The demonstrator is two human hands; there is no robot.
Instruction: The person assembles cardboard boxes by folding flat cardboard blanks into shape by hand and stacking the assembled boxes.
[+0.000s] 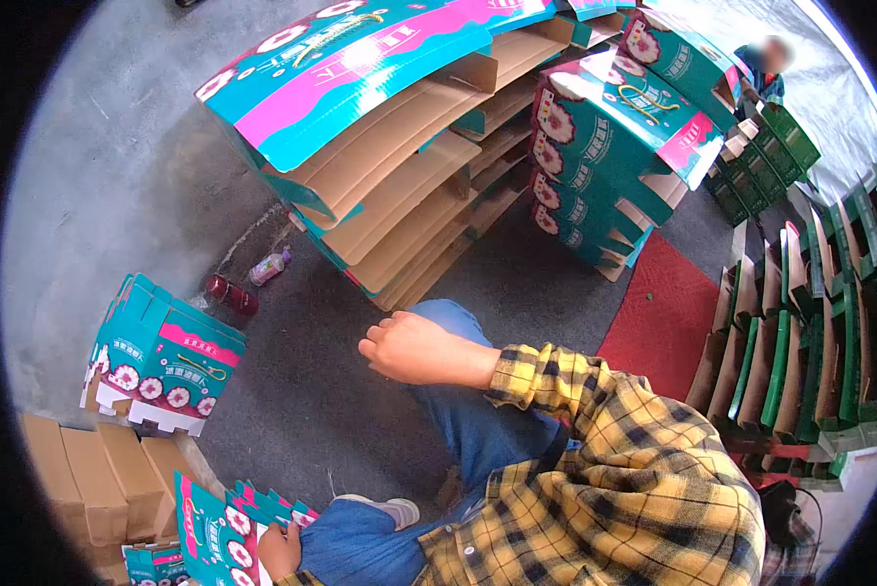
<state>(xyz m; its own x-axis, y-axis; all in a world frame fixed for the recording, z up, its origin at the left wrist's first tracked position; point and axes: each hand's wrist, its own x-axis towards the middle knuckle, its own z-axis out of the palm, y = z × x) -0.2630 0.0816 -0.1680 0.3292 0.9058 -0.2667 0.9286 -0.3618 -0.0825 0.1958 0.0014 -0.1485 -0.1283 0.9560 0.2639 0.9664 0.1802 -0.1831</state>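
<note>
At lower left, apparently steadying a teal-and-pink printed cardboard carton point(197, 529) with the left hand point(280, 553) — cannot tell if pinching. Farther right, holding the right hand point(414, 349) curled closed by the blue-denim knee point(450, 317) — for two-handed gripping, must open it.

We see teal cartons point(585, 166) with pink bands and white-and-magenta flower prints, their insides plain brown. Our shirt point(643, 439) is yellow-and-black plaid, our jeans point(458, 420) blue. The mat point(658, 313) is red, the floor point(301, 371) dark grey.
</note>
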